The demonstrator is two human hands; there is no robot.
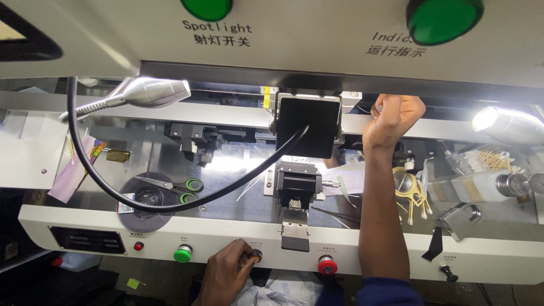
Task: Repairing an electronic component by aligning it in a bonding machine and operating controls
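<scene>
while the scissors (180,187) lie by a round reel (144,201) at the left, the left hand (226,273) pinches a small knob (256,255) on the white front panel (396,252) with narrow fingers; the right hand (395,115) is raised, fingers curled tight around something hidden beside the black square block (309,127).

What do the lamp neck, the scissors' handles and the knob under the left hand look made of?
Lamp neck: ribbed flexible metal, silvery sheen. Scissors' handles: green loops, probably plastic. Knob: mostly hidden by the left hand; dark, material unclear.
</scene>
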